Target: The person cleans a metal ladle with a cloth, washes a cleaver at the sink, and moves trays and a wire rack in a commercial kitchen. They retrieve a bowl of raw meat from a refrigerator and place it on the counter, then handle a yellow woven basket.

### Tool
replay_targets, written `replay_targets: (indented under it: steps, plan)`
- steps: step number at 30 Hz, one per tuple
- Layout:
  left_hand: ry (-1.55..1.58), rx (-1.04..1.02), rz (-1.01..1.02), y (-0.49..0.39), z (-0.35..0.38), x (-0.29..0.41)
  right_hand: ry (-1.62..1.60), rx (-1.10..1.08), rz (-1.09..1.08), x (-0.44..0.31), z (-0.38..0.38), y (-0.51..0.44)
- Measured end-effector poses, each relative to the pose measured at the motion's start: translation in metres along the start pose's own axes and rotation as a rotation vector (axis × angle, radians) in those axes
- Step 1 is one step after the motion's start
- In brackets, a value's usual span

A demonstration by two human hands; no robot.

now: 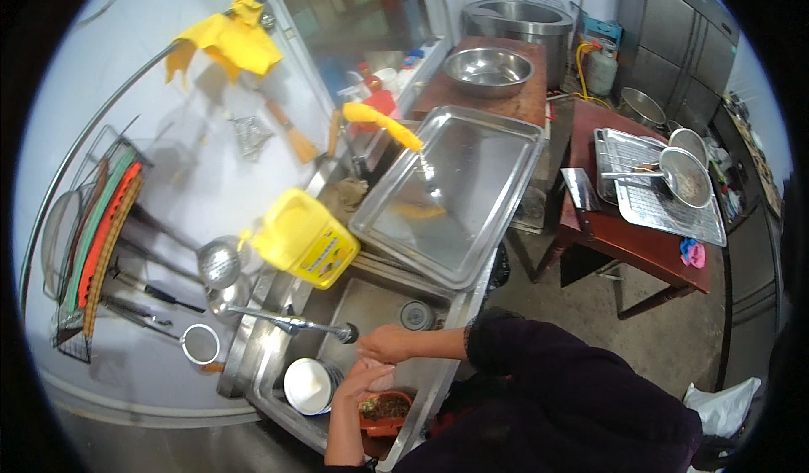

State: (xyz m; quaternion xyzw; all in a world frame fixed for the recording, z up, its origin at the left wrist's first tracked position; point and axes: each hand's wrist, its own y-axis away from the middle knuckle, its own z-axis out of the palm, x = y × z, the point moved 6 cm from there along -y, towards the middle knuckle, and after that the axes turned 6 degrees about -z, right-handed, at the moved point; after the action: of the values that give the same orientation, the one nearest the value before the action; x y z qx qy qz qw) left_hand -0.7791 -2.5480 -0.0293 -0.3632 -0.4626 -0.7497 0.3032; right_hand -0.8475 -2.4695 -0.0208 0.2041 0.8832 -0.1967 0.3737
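My right hand (384, 344) and my left hand (361, 379) meet over a stainless-steel sink (357, 299), close to the black tip of the faucet (297, 318). The left fingers lie across a pale, roundish surface under the right hand; I cannot tell whether it is part of a hand or a held thing. Partly below my left hand sits an orange container (384, 427) with dark and greenish food scraps. Left of that hand, a stack of white bowls (308, 386) stands in the sink. A round drain strainer (416, 315) shows beyond my right hand.
A large metal tray (455, 195) leans over the sink's far end, beside a yellow jug (306, 239). Ladles and a skimmer (220, 264) hang on the wall. At right, a red-brown table (588, 138) carries a cleaver (578, 188), trays and strainers (686, 179).
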Motion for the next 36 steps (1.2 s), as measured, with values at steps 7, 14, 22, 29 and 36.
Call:
replay_targets:
  steps: [7, 14, 22, 29, 36]
  plan:
    - [-1.446, 0.640, 0.261, 0.012, 0.021, 0.051, -0.977, -0.038, 0.702, 0.040, 0.045, -0.005]
    - [0.119, 0.349, -0.106, 0.014, -0.027, 0.020, -0.221, 0.168, -0.202, -0.045, -0.045, -0.020]
    - [0.367, -0.196, -0.395, 0.014, 0.003, 0.008, 0.392, -0.263, -0.502, -0.072, -0.034, -0.014]
    - [-0.660, 0.528, 0.146, -0.012, -0.019, 0.026, 0.667, -0.322, -0.244, -0.040, -0.021, -0.036]
    - [-1.850, 0.726, 0.334, 0.006, -0.016, 0.051, 0.250, -0.119, 0.110, -0.007, 0.010, -0.032]
